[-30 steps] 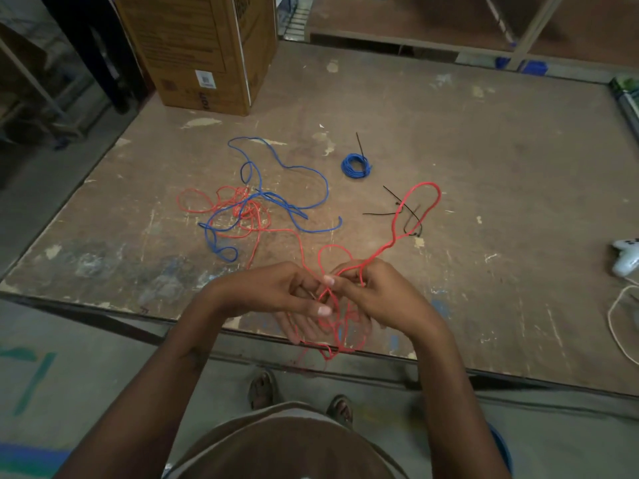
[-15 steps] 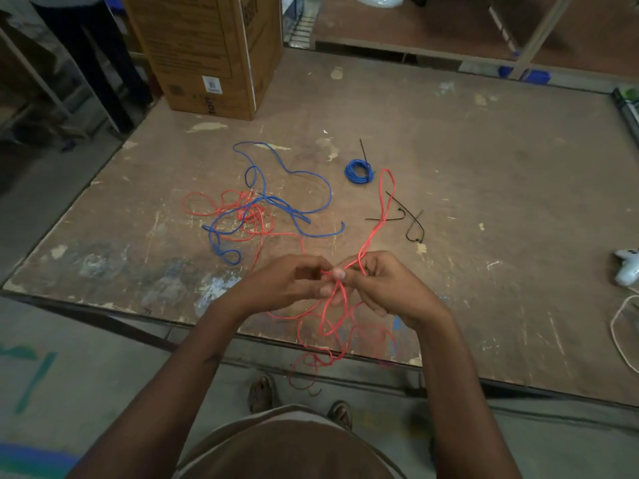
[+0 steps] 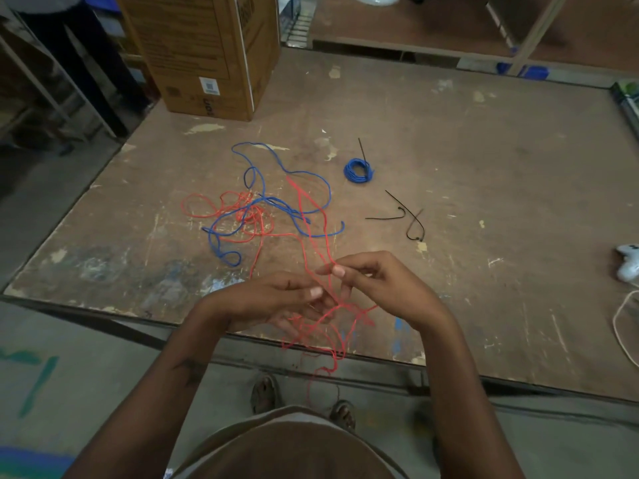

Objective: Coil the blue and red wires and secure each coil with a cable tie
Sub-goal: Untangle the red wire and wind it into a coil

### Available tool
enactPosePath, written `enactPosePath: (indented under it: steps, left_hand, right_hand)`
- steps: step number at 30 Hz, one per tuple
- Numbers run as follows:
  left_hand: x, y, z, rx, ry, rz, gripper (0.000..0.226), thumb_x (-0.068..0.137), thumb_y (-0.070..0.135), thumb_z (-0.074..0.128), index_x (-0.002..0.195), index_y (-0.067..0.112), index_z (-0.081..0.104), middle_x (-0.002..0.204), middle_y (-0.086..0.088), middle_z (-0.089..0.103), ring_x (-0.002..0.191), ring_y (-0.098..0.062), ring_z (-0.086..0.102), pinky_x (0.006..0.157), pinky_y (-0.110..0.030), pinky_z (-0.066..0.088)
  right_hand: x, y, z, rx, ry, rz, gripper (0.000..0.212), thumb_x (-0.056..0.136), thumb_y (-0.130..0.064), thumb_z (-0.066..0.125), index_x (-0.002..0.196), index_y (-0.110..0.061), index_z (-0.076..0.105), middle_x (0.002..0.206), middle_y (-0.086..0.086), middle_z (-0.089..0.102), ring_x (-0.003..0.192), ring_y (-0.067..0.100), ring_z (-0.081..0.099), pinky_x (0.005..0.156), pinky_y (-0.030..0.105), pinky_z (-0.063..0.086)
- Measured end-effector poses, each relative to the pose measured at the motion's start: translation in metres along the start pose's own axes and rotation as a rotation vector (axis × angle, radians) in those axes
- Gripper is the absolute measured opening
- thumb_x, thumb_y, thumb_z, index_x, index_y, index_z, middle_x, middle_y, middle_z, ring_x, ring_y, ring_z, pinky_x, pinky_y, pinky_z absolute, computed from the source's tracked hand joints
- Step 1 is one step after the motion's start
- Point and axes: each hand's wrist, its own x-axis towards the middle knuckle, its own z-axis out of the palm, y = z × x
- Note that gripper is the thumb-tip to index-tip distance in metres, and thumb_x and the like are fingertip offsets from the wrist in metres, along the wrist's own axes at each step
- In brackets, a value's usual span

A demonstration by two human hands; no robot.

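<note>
Scuffed plywood table [image 3: 449,150], both hands (right [image 3: 377,288], left [image 3: 273,302]) pinching thin red wire [image 3: 313,243], loosely tangled

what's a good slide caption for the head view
Both hands, left and right, work a red wire at the table edge; a tied blue coil and loose cable ties lie beyond.

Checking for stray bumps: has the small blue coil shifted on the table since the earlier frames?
No. The small blue coil keeps its place beside the loose cable ties; only the camera moved.
</note>
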Motion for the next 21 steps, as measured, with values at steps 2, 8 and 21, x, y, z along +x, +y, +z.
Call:
enactPosePath:
  steps: [2, 8, 21]
  left_hand:
    - [0.005, -0.004, -0.001, 0.076, 0.138, 0.032, 0.042, 0.108, 0.033, 0.06, 0.14, 0.005, 0.057, 0.133, -0.019, 0.069, 0.119, -0.026, 0.072, 0.097, -0.058, 0.056]
    - [0.015, 0.006, 0.001, -0.234, 0.251, 0.236, 0.043, 0.092, 0.003, 0.049, 0.133, 0.013, 0.057, 0.141, -0.014, 0.065, 0.131, -0.033, 0.065, 0.098, -0.057, 0.057]
    - [0.019, -0.012, 0.006, 0.16, 0.109, 0.223, 0.031, 0.105, 0.009, 0.064, 0.135, 0.006, 0.07, 0.135, 0.0, 0.073, 0.125, -0.018, 0.066, 0.107, -0.043, 0.055]
  right_hand:
    - [-0.004, -0.007, 0.001, 0.185, -0.056, -0.002, 0.029, 0.112, -0.019, 0.053, 0.132, -0.013, 0.074, 0.076, 0.006, 0.067, 0.055, 0.0, 0.049, 0.058, 0.014, 0.04]
    - [-0.005, -0.007, 0.0, 0.266, -0.164, 0.035, 0.038, 0.114, -0.01, 0.047, 0.14, -0.028, 0.069, 0.093, 0.015, 0.042, 0.063, 0.024, 0.03, 0.055, 0.028, 0.026]
    - [-0.003, 0.004, -0.01, -0.312, 0.262, -0.252, 0.029, 0.098, -0.009, 0.074, 0.106, -0.034, 0.085, 0.099, -0.006, 0.058, 0.111, 0.02, 0.069, 0.097, 0.046, 0.054]
